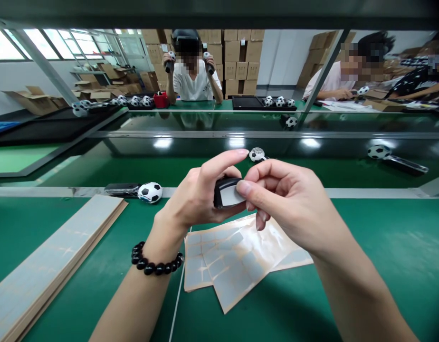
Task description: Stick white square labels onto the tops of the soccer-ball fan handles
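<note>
What worries us most is the pale grey label (227, 195) on the face of the black casing (224, 183). If our thumb bears on one end alone, we judge the far end could lift, crease or trap a bubble. If the label is pulled sideways, it could sit crooked within the curved rim. Skin oil could weaken the adhesive too, since our fingertip lies right on the surface. The casing looks smooth, so a hard push from the right might twist it in our grip, and a slip would drop it onto the loose label sheets (237, 266) below.

The casing is up in the air between our hands, above the table (376, 247) and those sheets. Our left hand (193, 197) grasps it from the left, one finger stretched long over the top, others beneath, the wrist with its black bead bracelet (157, 266) angled inward. Our right hand (292, 204) comes in from the right, thumb and index pinched together at the label's right end, the other fingers curled under; we cannot tell whether that pinch takes the label alone or the casing's edge too. Both forearms slant in from the lower corners. Beyond our left wrist, a soccer-ball microphone (150, 192) lies by the table's far edge.
</note>
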A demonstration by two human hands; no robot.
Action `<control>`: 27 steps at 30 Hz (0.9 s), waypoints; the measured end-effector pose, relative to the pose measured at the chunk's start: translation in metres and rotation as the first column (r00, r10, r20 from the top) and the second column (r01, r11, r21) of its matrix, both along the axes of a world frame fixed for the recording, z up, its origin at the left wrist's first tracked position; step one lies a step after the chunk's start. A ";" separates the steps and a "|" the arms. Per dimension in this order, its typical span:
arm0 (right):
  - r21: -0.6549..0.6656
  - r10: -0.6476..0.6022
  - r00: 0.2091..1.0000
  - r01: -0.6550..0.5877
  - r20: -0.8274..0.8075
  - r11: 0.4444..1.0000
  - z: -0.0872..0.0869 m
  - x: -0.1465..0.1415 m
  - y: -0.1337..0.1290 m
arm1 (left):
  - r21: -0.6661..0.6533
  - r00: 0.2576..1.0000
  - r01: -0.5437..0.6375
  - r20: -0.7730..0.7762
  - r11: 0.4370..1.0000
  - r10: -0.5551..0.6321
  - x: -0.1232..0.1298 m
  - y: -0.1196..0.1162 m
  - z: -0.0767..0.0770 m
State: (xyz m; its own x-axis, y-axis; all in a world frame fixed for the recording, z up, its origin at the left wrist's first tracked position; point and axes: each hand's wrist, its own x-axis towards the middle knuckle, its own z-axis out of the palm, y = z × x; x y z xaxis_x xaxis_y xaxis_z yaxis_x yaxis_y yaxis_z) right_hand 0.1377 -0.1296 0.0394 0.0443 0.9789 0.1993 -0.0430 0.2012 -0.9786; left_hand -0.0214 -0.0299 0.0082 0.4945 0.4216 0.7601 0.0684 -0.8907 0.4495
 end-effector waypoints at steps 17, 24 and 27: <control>-0.027 -0.012 1.000 0.011 -0.022 1.000 0.000 -0.001 0.000 | 0.052 0.999 0.025 0.019 0.998 -0.026 -0.002 0.000 -0.002; -0.043 -0.001 0.998 -0.001 -0.056 0.999 0.002 -0.002 0.000 | 0.252 0.995 0.092 0.012 0.963 -0.098 -0.001 0.000 0.000; -0.044 -0.001 0.999 -0.001 -0.053 0.999 0.003 -0.001 0.000 | 0.198 0.995 0.091 0.012 0.976 -0.095 -0.002 0.001 0.000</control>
State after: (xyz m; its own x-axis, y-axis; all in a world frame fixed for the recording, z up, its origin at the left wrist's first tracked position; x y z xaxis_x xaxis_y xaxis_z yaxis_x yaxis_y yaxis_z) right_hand 0.1363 -0.1294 0.0420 0.0535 0.9867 0.1536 -0.0949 0.1581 -0.9828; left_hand -0.0229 -0.0285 0.0082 0.5077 0.2150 0.8343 -0.0268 -0.9640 0.2647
